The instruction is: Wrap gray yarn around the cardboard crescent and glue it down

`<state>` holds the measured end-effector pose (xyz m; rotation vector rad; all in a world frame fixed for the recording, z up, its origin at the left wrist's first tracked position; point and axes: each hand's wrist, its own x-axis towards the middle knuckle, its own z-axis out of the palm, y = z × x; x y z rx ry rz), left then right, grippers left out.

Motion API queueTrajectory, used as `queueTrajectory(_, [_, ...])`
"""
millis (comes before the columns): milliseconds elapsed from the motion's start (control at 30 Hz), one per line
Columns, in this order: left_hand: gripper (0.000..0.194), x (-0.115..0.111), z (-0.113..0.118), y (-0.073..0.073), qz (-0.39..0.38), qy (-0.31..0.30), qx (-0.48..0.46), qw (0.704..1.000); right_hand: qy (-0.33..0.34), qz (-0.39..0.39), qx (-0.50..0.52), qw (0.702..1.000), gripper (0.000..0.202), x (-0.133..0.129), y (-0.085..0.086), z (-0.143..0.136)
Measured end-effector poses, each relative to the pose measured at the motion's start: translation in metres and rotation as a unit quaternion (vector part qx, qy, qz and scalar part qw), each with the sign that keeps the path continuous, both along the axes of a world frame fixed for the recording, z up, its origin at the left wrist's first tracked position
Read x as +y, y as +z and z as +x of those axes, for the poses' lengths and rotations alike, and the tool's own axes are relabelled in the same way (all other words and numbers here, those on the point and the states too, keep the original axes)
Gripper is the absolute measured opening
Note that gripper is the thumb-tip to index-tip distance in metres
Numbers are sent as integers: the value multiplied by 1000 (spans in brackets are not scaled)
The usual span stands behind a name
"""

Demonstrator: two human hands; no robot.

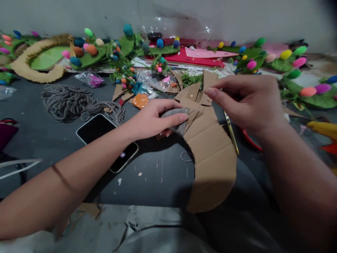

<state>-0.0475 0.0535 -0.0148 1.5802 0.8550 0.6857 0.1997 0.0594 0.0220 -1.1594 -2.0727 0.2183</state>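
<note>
The left hand (155, 117) is closed on the upper end of a curved cardboard piece (213, 154), its thumb and fingers pinching the part already wrapped in grey yarn (176, 115). The right hand (244, 102) hovers just above and to the right, its thumb and forefinger pressed narrowly together as if on a thin strand, though the strand itself is too fine to make out. The cardboard arcs from the left hand down toward the person's lap, resting on the dark worktop (147, 175). Just beside its right edge lies a yellow pencil (231, 131), with a red-handled tool (250, 140) partly hidden under the right wrist. Cardboard offcuts (196, 89) sit directly behind the 2 hands. Under the left forearm lies a phone (105, 138) with a dark screen, and past it a loose heap of grey yarn (68, 102). Farther back are small plastic bags of beads (92, 79), a rope-edged wreath with a green centre (39, 61), green wreaths studded with coloured eggs (292, 66), and red and pink paper sheets (200, 56) near the wall.
</note>
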Motion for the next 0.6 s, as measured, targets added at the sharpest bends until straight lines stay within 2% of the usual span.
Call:
queueTrajectory(133, [23,0,-3,2,-8,-44,3,999,-2,-23,35,999,18,0,-18,-7])
queueTrajectory(300, [20,1,-5,6,-20,-102,13,994,-2,-48,37,998,16,-5,-25,-9])
queueTrajectory(600, [19,-3,-1,8,-59,-85,-36,994,2,-104,75,992,23,-9,-26,-14])
